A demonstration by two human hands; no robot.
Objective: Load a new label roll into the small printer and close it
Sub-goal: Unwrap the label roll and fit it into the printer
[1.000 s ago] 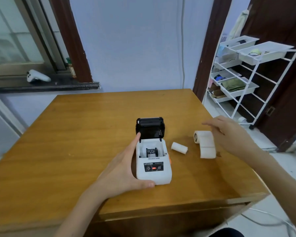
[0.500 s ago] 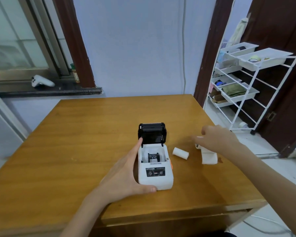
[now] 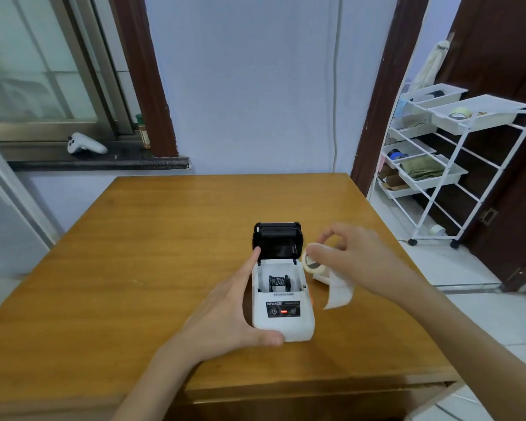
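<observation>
Bracing the printer (image 3: 281,302) with the left hand (image 3: 225,311): thumb on the front lower corner, index finger up along the left side, tip at the lid hinge, hand spread wide around the body. Printer is a boxy white plastic shell with rounded edges, glossy black lid (image 3: 277,240) flipped up at 12 o'clock, bay open, black spindle inside, red light on the front panel. It sits centre of a smooth, varnished wood table (image 3: 134,268). Right hand (image 3: 356,256) at 2 o'clock of the printer pinches the label roll (image 3: 313,262) between thumb and fingers, off the table; a white paper tail (image 3: 339,291) curls down from it.
</observation>
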